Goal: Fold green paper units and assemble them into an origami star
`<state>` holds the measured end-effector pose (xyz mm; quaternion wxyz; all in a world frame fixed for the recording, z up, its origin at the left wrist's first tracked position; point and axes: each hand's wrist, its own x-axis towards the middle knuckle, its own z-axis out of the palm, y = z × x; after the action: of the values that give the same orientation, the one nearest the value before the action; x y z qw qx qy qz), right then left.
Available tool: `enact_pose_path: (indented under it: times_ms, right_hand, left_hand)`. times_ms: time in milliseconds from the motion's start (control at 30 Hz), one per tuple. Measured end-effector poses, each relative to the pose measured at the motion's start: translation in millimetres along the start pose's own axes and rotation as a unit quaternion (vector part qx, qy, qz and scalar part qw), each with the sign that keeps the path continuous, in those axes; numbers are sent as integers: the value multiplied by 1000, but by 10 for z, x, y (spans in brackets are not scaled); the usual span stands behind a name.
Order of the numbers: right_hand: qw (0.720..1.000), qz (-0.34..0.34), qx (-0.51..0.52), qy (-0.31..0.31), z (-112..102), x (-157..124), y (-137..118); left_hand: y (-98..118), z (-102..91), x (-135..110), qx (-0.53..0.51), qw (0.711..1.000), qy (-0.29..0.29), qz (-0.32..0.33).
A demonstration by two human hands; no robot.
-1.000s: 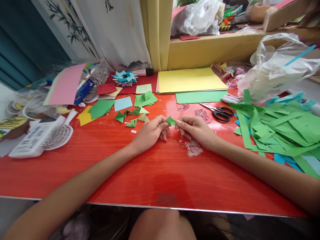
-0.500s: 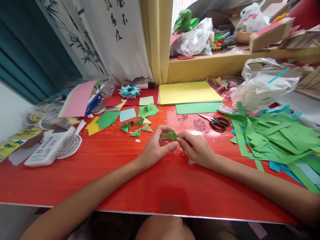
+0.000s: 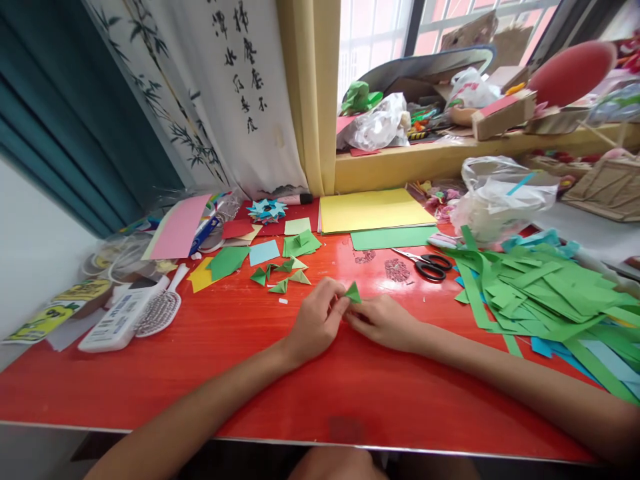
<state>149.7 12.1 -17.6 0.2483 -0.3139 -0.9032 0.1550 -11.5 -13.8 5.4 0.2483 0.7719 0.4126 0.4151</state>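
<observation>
A small folded green paper triangle [image 3: 353,293] is pinched between both of my hands at the middle of the red table [image 3: 240,373]. My left hand [image 3: 316,321] grips its left side with thumb and fingers closed. On the other side, my right hand [image 3: 384,321] holds it with fingers curled low on the table. Several finished green folded triangles [image 3: 281,275] lie just beyond and left of my left hand. Black-handled scissors [image 3: 425,263] rest beyond my right hand.
A heap of green paper strips [image 3: 540,293] fills the right side. Yellow paper sheets [image 3: 373,211] and a green sheet [image 3: 393,237] lie at the back. A hairbrush [image 3: 163,310], a white remote-like device [image 3: 117,323] and a pink sheet [image 3: 177,227] crowd the left. Plastic bag [image 3: 500,197] back right.
The view has tilted up, showing the window and sill. My hands have drawn closer together on the green piece, which now stands up as a small triangle between my fingertips.
</observation>
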Motion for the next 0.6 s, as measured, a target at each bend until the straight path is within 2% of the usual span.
enact_pose_path:
  times_ms: [67, 133, 267, 400, 600]
  right_hand:
    - [997, 57, 53, -15, -6, 52, 21]
    - [988, 101, 120, -5, -24, 93, 43]
    - [959, 158, 236, -5, -56, 127, 66]
    - [935, 180, 307, -3, -68, 122, 56]
    - [899, 197, 390, 24, -74, 117, 50]
  left_hand:
    - [-9, 2, 44, -37, 997, 12, -67]
    - [-29, 12, 78, -78, 992, 3, -99]
    - [-95, 53, 110, -140, 983, -21, -117]
    - [-164, 73, 145, -217, 967, -12, -135]
    - [-150, 38, 188, -216, 968, -12, -129]
